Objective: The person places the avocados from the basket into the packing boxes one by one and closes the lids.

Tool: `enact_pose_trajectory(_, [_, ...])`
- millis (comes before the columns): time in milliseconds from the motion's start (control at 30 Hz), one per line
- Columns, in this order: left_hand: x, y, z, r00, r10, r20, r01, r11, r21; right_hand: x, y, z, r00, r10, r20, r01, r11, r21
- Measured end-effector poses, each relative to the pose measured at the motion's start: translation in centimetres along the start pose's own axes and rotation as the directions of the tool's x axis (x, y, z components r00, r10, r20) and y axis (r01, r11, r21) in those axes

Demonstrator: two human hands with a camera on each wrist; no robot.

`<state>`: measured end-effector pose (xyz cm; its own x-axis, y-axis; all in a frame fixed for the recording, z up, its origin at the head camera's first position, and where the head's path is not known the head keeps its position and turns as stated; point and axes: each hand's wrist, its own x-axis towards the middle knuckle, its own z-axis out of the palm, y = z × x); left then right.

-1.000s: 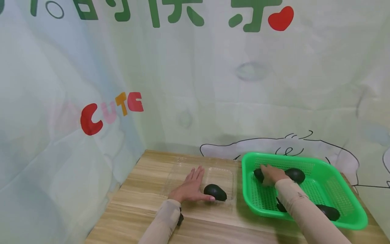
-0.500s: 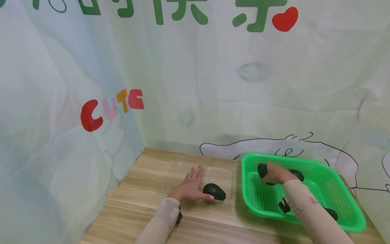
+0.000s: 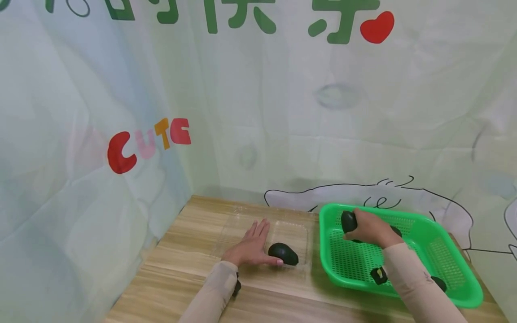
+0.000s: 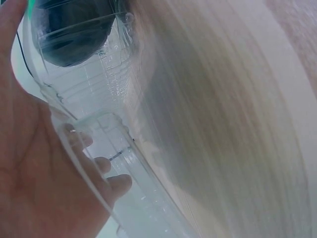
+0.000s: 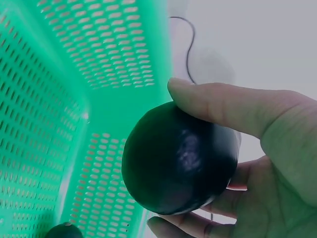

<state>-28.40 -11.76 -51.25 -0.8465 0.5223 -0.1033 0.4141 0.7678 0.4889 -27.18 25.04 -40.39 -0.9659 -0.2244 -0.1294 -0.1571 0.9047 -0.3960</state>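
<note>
In the head view my right hand (image 3: 370, 228) grips a dark avocado (image 3: 348, 222) over the left part of the green plastic basket (image 3: 324, 253). The right wrist view shows thumb and fingers curled round this glossy avocado (image 5: 178, 158). My left hand (image 3: 251, 250) rests, fingers straight, on the clear plastic clamshell box (image 3: 291, 229). Inside the box lies another avocado (image 3: 283, 254), close to my left thumb. Seen from the left wrist, several fingers (image 4: 119, 184) show through the clear plastic, and the avocado (image 4: 74, 32) sits at the top.
More avocados lie in the basket: one (image 3: 396, 230) partly behind my right hand, another (image 3: 439, 283) partly behind my right forearm. A wood-grain table (image 3: 173, 269) carries box and basket. A printed cloth (image 3: 242, 112) hangs behind and at the left.
My right hand has taken hold of an avocado in the basket and raised it slightly, up and to the right. My left hand has stayed on the box.
</note>
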Motion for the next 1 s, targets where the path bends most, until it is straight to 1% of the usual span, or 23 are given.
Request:
enact_pose_trajectory(133, [0.0,0.1,0.0,1.0,-0.004,0.004,0.004,1.0,0.009,-0.7,-0.6,-0.1,0.999,-0.003,-0.041,0.003,1.0,0.005])
enact_pose_trajectory(300, [0.0,0.1,0.0,1.0,-0.007,0.006,0.007,1.0,0.006,-1.6,-1.4,0.2,0.995,0.003,-0.097,0.002,0.998,0.057])
enact_pose_trajectory(633, [0.1,0.0,0.0,1.0,-0.007,0.008,0.007,1.0,0.003,-3.1,-3.2,0.8,0.99,-0.008,-0.142,0.034,0.983,0.182])
enact_pose_trajectory(800, [0.1,-0.1,0.1,1.0,-0.005,0.007,0.005,1.0,0.008,-3.5,-4.1,1.6,0.986,-0.002,-0.166,0.037,0.977,0.209])
enact_pose_trajectory(1000, [0.1,-0.1,0.1,1.0,-0.007,0.007,0.007,1.0,0.008,-3.6,-5.0,2.5,0.98,-0.003,-0.198,0.048,0.974,0.221])
